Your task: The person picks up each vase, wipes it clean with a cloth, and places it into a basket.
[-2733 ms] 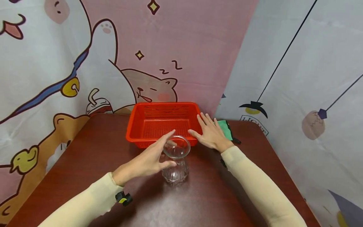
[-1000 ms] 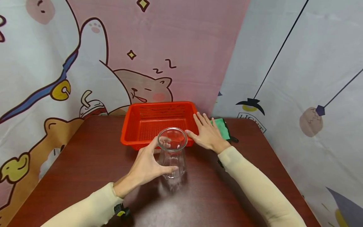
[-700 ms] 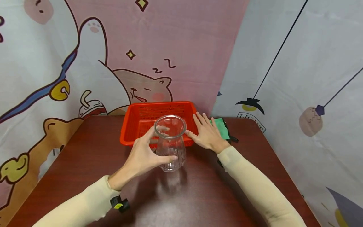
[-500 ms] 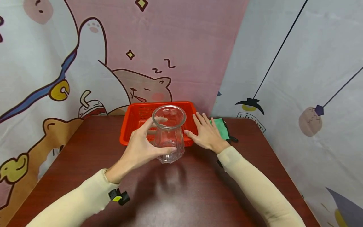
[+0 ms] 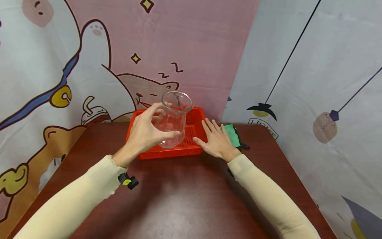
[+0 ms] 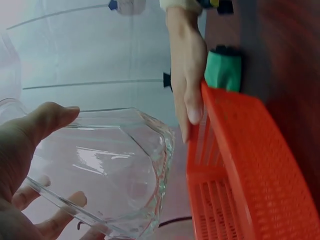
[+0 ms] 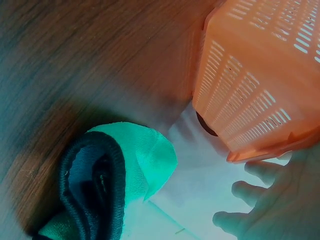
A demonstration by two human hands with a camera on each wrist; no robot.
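Observation:
In the head view my left hand (image 5: 144, 128) grips a clear glass vase (image 5: 174, 116) by its side, thumb on the near face and fingers behind. The vase is upright with a slight tilt, held up off the table in front of and over the red plastic basket (image 5: 191, 151). Its faceted base (image 6: 160, 175) shows in the left wrist view, beside the basket's rim. My right hand (image 5: 218, 142) lies with straight fingers on or against the right rim of the basket. Part of the basket's inside is seen only through the glass.
A green cloth item with black edging (image 5: 232, 134) lies right of the basket, near my right hand. All stands on a dark red-brown table (image 5: 185, 199). A printed curtain (image 5: 203, 49) hangs right behind the table's back edge.
My left hand has closed round the vase, lifted it from the table and carried it up and away toward the basket. My right hand has stayed at the basket's right rim.

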